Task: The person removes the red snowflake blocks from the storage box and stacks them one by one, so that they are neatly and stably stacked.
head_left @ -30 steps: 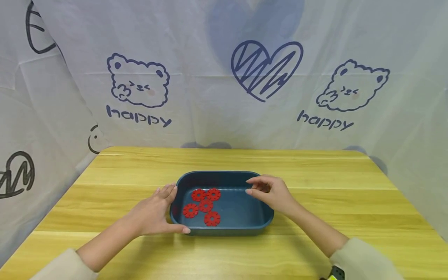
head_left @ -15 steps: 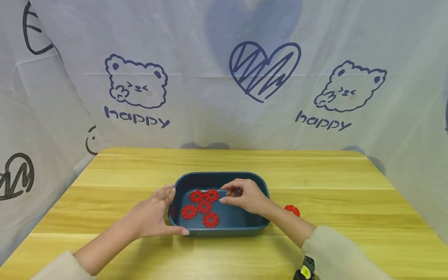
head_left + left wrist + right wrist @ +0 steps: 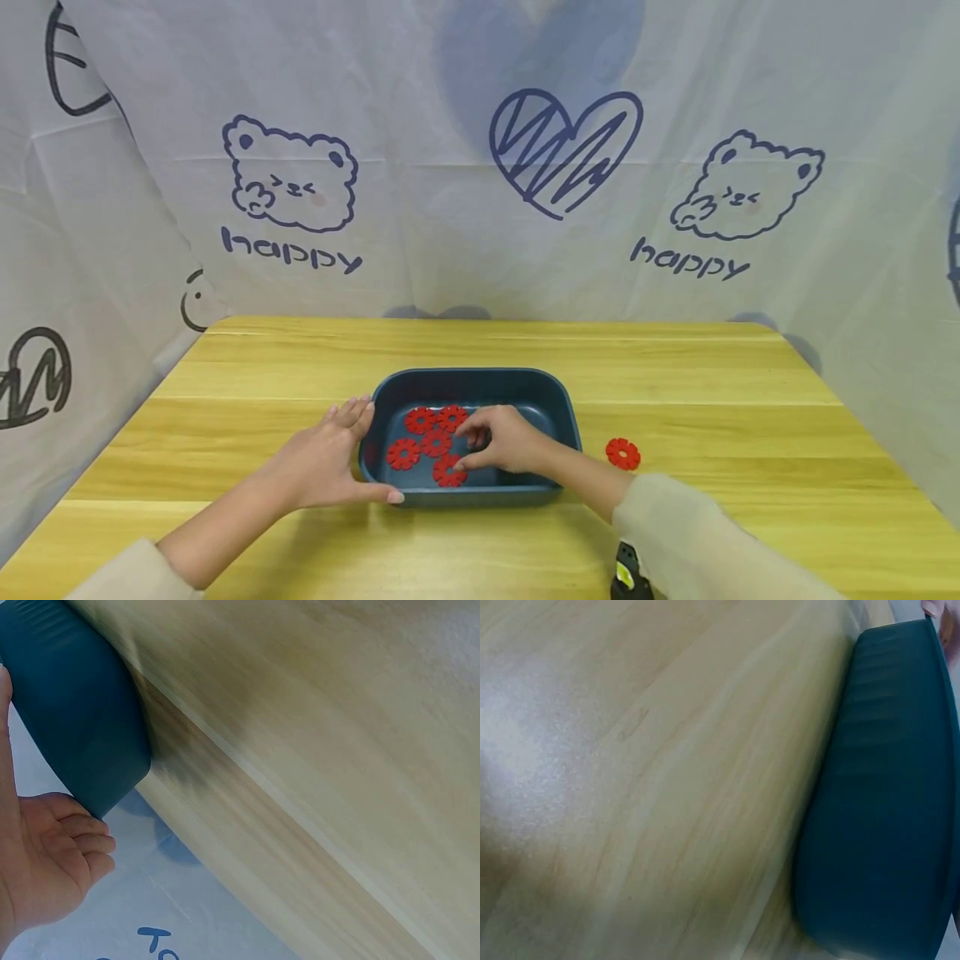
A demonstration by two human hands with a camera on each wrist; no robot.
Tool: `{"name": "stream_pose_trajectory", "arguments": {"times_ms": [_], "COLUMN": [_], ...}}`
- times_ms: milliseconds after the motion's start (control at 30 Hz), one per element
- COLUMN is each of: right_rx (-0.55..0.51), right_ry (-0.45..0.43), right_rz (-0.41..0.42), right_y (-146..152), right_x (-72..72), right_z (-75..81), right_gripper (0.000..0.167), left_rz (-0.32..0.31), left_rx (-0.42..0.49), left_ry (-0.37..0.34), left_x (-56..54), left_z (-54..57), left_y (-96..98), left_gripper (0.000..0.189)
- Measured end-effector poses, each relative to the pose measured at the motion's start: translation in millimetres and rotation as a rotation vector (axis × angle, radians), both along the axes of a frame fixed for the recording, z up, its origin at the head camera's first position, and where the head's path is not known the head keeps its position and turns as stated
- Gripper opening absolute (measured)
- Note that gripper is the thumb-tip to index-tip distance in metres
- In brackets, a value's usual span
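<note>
While L grip holds tub rim, R grip w/in, room behind.

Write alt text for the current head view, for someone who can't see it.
A person's right hand reaches into a dark blue tray holding five red discs; the left hand touches the tray's left end. A sixth disc lies to the right on the wooden table, with a patterned white cloth behind.

Tray on table, discs inside — left, lone disc outside — right
</note>
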State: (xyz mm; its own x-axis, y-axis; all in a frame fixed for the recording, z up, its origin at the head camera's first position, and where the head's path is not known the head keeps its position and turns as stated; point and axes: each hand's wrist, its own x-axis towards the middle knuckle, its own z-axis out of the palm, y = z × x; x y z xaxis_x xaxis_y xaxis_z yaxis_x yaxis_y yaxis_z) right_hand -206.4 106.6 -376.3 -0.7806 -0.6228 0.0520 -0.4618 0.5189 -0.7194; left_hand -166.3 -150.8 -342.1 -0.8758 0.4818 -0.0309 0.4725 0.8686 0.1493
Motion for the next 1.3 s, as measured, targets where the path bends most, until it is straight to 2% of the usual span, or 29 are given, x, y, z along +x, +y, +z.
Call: {"name": "stream_pose_trajectory", "arguments": {"times_ms": [233, 500, 600, 1033, 1300], "right_rx": [0.076, 0.188, 0.198, 0.201, 0.217], "right_ry": [0.003, 0.133, 0.164, 0.168, 0.213], "right_rz": [0.016, 0.068, 0.075, 0.099, 0.107], "right_y": [-4.1, -5.7, -5.6, -8.9, -12.6], "right_x": [0.1, -2.8, -2.7, -1.4, -2.5], "right_z": [-5.1, -8.2, -7.4, -6.7, -7.4], "right_gripper": [0.026, 0.026, 0.026, 0.023, 0.023], "left_rz": [0.0, 0.008, 0.01, 0.012, 0.008], "left_rx": [0.009, 0.025, 0.025, 0.018, 0.019], "left_ry": [-0.004, 0.001, 0.002, -0.007, -0.005], "left_x": [-0.1, -0.6, -1.2, -0.5, -1.5], "left_z": [-0.5, -2.1, -2.6, -2.1, -2.9], "left_y": [-0.4, -1.1, -1.6, -1.1, -1.9], "left_gripper": [0.116, 0.116, 0.115, 0.117, 0.117]}}
